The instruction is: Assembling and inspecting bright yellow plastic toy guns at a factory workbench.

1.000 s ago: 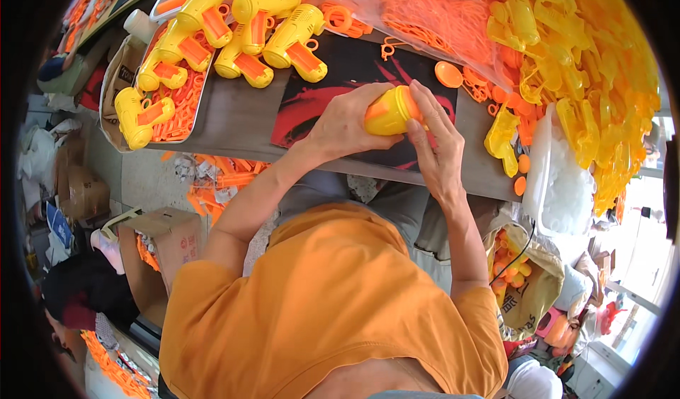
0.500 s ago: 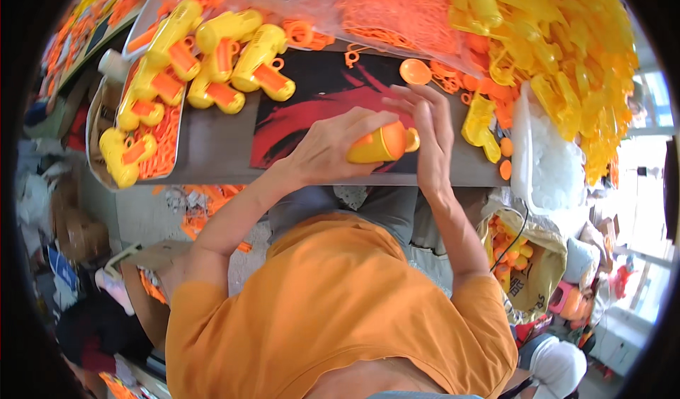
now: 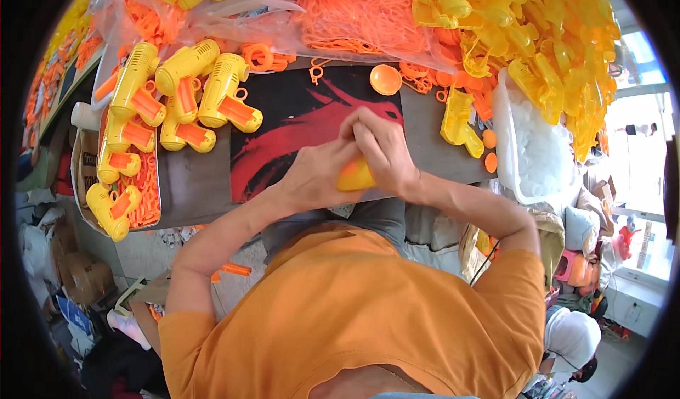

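folding closed, the right hand [image 3: 382, 151] now clasps the yellow piece [image 3: 356, 177]. the left hand [image 3: 319, 176] stays curled round it; both work together.

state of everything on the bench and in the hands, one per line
yellow-and-orange toy piece: held, mostly hidden
left grip: closed around the toy piece
right grip: fingers curled at the toy piece, hold hidden
yellow toy guns: lying overlapped
black-and-red mat: flat, partly covered
white tub: open, filled with whitish contents
translucent yellow parts: heaped loose
clear bag of orange rings: full, lying flat
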{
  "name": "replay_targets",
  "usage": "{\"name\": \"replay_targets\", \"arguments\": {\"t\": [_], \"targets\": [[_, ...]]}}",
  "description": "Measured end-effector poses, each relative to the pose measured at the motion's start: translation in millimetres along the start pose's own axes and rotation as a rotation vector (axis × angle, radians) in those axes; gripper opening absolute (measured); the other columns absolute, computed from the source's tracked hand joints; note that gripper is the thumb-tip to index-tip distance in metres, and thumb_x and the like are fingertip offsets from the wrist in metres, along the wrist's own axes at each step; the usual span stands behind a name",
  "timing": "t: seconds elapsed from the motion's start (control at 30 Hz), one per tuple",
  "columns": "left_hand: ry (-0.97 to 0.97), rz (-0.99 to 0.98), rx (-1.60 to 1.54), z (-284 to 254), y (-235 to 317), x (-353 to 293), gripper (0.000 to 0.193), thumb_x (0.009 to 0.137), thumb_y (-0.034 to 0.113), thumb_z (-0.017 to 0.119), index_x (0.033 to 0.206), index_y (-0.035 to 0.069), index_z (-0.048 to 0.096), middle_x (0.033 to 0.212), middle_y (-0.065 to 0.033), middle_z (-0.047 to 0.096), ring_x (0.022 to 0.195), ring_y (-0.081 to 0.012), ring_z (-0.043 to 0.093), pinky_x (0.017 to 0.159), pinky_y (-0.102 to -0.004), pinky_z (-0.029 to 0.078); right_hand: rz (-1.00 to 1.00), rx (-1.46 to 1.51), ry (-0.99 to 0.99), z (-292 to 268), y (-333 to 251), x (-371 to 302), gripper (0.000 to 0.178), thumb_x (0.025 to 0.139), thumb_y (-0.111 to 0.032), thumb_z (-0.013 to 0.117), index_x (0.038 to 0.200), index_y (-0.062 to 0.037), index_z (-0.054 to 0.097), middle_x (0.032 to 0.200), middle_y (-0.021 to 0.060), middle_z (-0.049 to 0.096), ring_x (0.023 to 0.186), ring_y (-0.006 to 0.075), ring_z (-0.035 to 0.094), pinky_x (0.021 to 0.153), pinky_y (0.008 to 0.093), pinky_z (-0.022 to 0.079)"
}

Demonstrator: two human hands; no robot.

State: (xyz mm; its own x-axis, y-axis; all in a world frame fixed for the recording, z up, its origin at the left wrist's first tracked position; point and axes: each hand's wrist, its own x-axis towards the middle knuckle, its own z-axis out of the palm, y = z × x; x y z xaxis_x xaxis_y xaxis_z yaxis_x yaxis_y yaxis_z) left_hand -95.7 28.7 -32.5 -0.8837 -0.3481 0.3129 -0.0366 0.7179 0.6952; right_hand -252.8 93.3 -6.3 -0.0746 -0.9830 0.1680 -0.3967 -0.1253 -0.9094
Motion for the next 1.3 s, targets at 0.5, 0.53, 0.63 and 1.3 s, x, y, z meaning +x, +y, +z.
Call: {"name": "replay_targets", "arguments": {"t": [0.5,0.53,0.63,1.3], "targets": [[0.555,-0.238,-0.434,-17,2,-51,0.074,0.073,0.005,0.079,0.135,0.006,0.039,0.114,-0.0105,0.057,0.101,-0.0175,0.061,0.089,-0.0323,0.051,0.120,-1.250,0.523,-108,99,17,0.020,0.088,-0.023,0.063,0.093,-0.0058,0.071,0.096,0.0095,0.064,0.096,0.0245,0.056,0.082,0.0427,0.039],[0.566,-0.252,-0.424,-18,4,-51,0.074,0.073,0.005,0.079,0.135,0.006,0.039,0.114,-0.0105,0.057,0.101,-0.0175,0.061,0.089,-0.0323,0.051,0.109,-1.237,0.509,-102,89,12,0.020,0.088,-0.023,0.063,0.093,-0.0058,0.071,0.096,0.0095,0.064,0.096,0.0245,0.056,0.082,0.0427,0.039],[0.710,-0.293,-0.490,-25,10,-37,0.073,0.074,0.004,0.077,0.135,0.005,0.038,0.116,-0.0116,0.055,0.103,-0.0203,0.062,0.089,-0.0339,0.053,0.232,-0.008,0.303,-69,56,-8,0.025,0.094,-0.025,0.060,0.102,-0.0012,0.063,0.099,0.0107,0.064,0.092,0.0184,0.063,0.080,0.0341,0.049],[0.440,-0.340,-0.734,-5,12,-14,0.073,0.075,0.009,0.079,0.135,0.007,0.038,0.115,-0.0077,0.055,0.101,-0.0148,0.058,0.085,-0.0297,0.052,0.305,1.371,0.361,13,36,-42,0.043,0.101,-0.018,0.047,0.141,-0.0014,0.040,0.133,0.0134,0.053,0.123,0.0247,0.052,0.100,0.0389,0.047]]}}
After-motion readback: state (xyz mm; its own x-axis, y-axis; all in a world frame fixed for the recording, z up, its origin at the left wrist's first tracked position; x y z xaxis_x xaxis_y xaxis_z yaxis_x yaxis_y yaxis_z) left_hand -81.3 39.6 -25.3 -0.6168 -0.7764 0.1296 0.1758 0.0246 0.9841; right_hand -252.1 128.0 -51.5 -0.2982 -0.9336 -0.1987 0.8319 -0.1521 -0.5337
